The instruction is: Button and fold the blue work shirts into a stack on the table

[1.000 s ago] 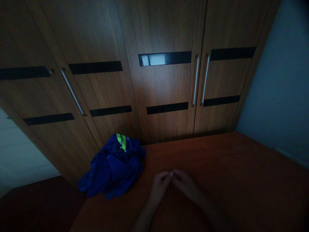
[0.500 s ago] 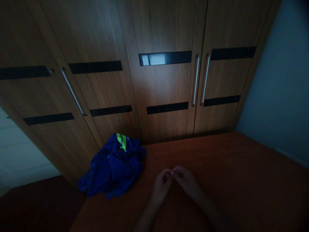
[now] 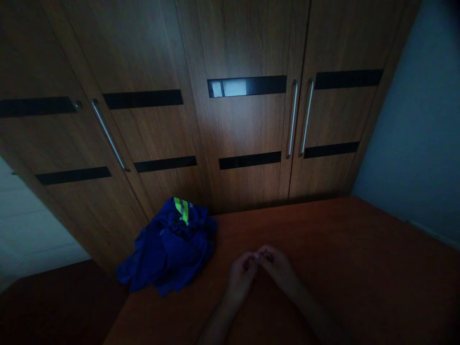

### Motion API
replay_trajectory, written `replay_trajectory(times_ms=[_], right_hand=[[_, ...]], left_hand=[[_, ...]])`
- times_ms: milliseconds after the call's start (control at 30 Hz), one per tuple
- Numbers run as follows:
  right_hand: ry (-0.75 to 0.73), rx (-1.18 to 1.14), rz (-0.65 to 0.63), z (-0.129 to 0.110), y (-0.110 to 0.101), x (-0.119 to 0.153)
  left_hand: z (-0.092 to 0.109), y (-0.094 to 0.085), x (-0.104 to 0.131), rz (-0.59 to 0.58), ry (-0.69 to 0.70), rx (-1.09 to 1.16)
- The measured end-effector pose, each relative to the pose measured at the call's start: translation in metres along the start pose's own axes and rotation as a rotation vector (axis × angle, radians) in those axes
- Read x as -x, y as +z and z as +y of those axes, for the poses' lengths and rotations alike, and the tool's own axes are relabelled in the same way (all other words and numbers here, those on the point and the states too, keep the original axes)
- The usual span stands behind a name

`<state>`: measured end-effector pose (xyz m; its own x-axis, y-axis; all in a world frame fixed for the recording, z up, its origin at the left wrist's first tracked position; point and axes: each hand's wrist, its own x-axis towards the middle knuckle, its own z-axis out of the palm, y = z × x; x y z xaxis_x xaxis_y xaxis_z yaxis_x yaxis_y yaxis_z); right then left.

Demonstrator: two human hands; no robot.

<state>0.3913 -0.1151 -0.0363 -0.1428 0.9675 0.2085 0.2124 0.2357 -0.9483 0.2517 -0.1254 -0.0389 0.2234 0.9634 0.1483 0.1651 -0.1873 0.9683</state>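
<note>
My left hand (image 3: 242,273) and my right hand (image 3: 276,265) meet at the fingertips over the reddish-brown table (image 3: 341,239). Both are closed, with fingers curled and thumbs against fingers. Whether something small is pinched between them is too dark to tell. To the left of my hands, a crumpled blue cloth garment (image 3: 172,254) with a bright yellow-green stripe lies on the table's left part, and neither hand touches it.
Behind the table stands a wooden wardrobe (image 3: 244,120) with black strips and long metal handles. A pale wall (image 3: 413,143) is on the right. The table's left edge runs below the garment, beside a dark area.
</note>
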Motion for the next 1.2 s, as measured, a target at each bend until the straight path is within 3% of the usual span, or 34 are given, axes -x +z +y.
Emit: replay_trajectory(times_ms=[367,1200], right_hand=[[-0.002,-0.075,-0.014,0.015,0.002,-0.004],[-0.104,0.101,-0.039,-0.002,0.0,0.006]], left_hand=[[0.004,0.001,0.002,0.009,-0.043,0.051],[0.001,0.001,0.0,-0.024,-0.005,-0.034]])
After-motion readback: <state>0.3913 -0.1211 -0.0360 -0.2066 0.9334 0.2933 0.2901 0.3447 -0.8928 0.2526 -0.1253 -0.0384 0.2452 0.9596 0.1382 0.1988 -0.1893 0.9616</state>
